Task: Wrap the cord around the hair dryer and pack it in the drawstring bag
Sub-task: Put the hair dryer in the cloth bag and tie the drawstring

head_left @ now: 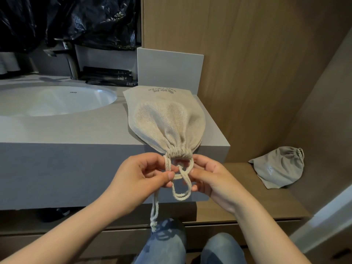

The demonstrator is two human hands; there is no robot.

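Observation:
A beige drawstring bag (165, 119) lies bulging on the grey counter (76, 130), its gathered mouth hanging over the front edge. The hair dryer is hidden; only the bag's bulge shows. The mouth is cinched tight. My left hand (141, 174) pinches the cream drawstring (181, 191) just below the mouth on the left. My right hand (207, 176) pinches the cord on the right. A loop of cord hangs between my hands, and a knotted tail dangles below my left hand.
A white sink (53, 100) with a metal tap (70, 60) sits left of the bag. Black packets (110, 77) lie behind it. A second, grey drawstring bag (278, 168) rests on the wooden shelf (247, 202) at the right. Wooden panels rise behind.

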